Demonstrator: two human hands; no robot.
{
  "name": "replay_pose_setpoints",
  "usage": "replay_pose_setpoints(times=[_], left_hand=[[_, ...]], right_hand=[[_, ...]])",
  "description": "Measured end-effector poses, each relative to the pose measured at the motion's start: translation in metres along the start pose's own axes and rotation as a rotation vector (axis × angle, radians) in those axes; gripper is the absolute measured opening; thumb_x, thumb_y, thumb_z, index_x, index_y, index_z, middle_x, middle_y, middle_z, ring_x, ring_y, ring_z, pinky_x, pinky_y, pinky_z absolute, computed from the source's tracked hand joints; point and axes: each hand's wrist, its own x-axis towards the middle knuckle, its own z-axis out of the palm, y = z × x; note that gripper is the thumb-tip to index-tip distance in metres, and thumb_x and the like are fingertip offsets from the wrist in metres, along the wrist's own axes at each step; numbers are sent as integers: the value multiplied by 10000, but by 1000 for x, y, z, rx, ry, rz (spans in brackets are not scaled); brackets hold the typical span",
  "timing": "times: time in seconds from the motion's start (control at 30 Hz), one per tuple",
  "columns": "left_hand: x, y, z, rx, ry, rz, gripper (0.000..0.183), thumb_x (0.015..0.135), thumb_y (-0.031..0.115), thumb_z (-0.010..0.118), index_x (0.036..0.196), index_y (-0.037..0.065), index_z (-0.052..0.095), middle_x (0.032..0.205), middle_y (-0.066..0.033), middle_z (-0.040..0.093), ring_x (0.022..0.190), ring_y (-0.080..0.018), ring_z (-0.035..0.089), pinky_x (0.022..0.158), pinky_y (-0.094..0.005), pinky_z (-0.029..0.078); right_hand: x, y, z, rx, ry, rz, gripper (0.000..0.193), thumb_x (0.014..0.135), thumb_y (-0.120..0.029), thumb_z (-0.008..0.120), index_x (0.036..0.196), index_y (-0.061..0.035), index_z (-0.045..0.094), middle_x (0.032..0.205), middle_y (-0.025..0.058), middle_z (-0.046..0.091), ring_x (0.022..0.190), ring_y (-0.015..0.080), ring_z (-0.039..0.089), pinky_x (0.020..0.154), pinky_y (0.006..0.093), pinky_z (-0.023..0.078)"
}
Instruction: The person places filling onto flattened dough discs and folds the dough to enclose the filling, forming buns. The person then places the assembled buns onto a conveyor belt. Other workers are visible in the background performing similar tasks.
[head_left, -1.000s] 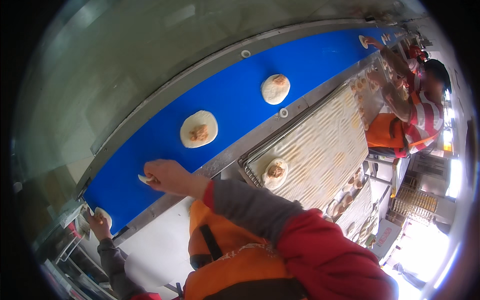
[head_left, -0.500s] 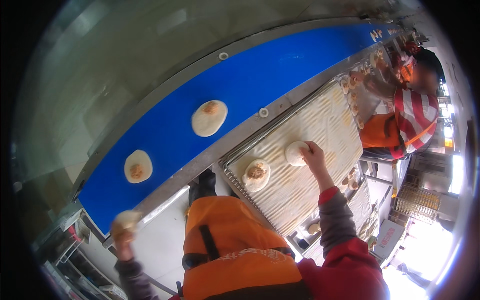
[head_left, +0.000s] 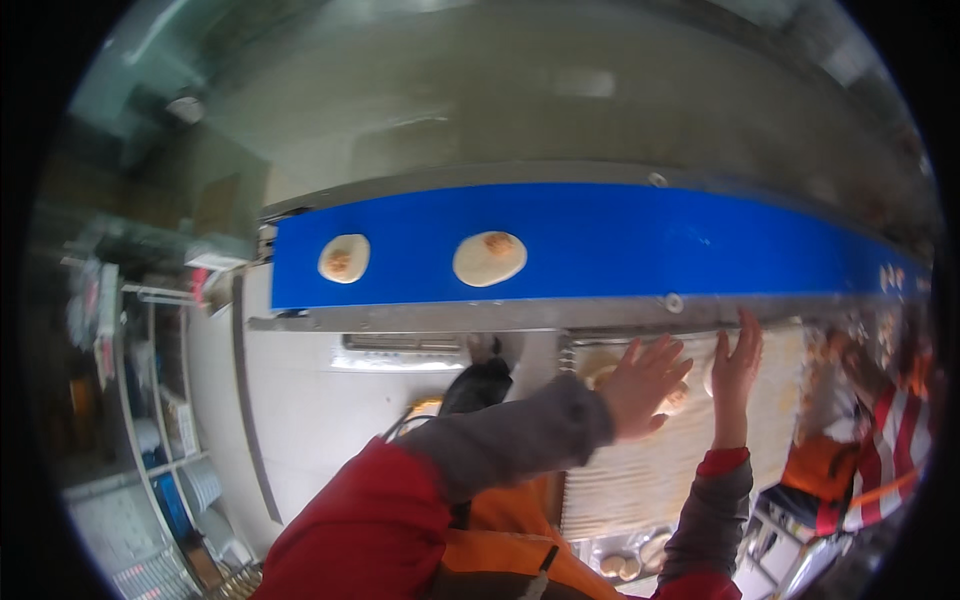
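Note:
My left hand (head_left: 645, 388) is over the cloth-covered tray (head_left: 625, 490), its fingers spread. A flat dough round with brown filling (head_left: 676, 400) shows partly beneath it. Beside its wrist another dough round (head_left: 602, 374) is half hidden. My right hand (head_left: 738, 368) stands to the right, near the tray's far edge, thumb and fingers apart. Against its left side a pale dough edge (head_left: 709, 379) peeks out; I cannot tell whether they touch. Two flat dough rounds lie on the blue belt, a smaller one (head_left: 344, 260) at the left and a larger one (head_left: 489, 260), both with brown filling on top.
The blue conveyor belt (head_left: 590, 240) runs across beyond the tray, with a metal rail (head_left: 420, 317) along its near side. At the right a co-worker in a striped sleeve (head_left: 890, 450) works beside me. More dough pieces (head_left: 620, 567) sit below the tray. Shelving (head_left: 165, 400) stands at the left.
My left hand has swung from the far left to the tray, and the dough it carried is no longer visible in it. My right hand's fingers have opened. The view has turned.

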Motion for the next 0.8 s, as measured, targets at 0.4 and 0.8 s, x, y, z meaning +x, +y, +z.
replay_pose_setpoints(times=[0.4,0.8], left_hand=[[-360,-397,-297,784,156,-792,254,943,269,547,1046,81,682,1072,-151,661,1011,-335,590,893,-473,452],[-549,-487,-394,779,137,-1104,386,1032,368,444,1129,19,577,1008,-237,633,972,-429,608,784,-457,488]], right_hand=[[29,-439,192,354,-593,-65,405,825,-517,684,891,-118,699,982,118,674,958,280,637,733,448,483],[-69,-476,122,1282,-890,17,298,873,-286,698,1042,-46,647,1014,147,662,870,269,627,741,397,499]])
